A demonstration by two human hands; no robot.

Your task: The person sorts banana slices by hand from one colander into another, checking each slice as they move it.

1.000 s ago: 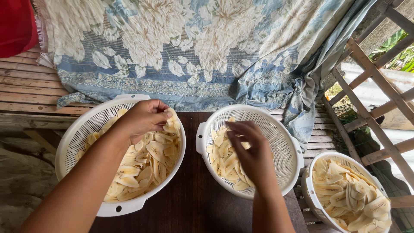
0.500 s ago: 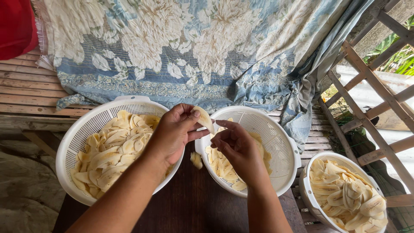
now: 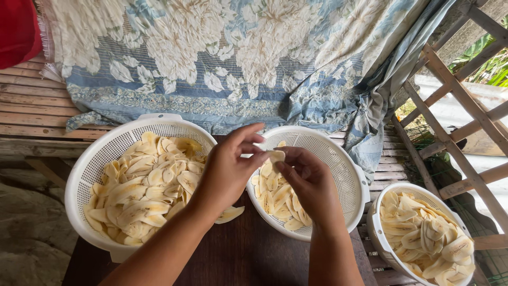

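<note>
Three white perforated colanders hold pale banana slices. The left colander [image 3: 90, 175] is the fullest, heaped with long yellow-white slices; the middle colander [image 3: 338, 164] has a smaller pile along its near-left side; the right colander [image 3: 378, 233] sits lower, off the table's right edge on wooden slats, and is also well filled.

Both of the person's hands meet above the gap between the left and middle colanders. The left hand [image 3: 227, 172] is raised with thumb and forefinger narrowed to a pinch, the other fingers loosely spread upward. The right hand [image 3: 309, 182] hangs over the middle colander, its fingers curled inward toward the left hand. Between the fingertips of the two hands is a banana slice [image 3: 276, 156], small and pale, touched from both sides; which hand bears it mainly cannot be told.

One loose slice [image 3: 231, 214] lies on the dark wooden table [image 3: 248, 254], just beside the left colander's near-right rim and under the left wrist.

Far behind the colanders a blue and cream floral cloth [image 3: 238, 58] drapes over a slatted wooden bench [image 3: 32, 111]. A red fabric [image 3: 18, 29] shows in the far left corner, and a wooden lattice frame [image 3: 460, 106] leans at the right.
</note>
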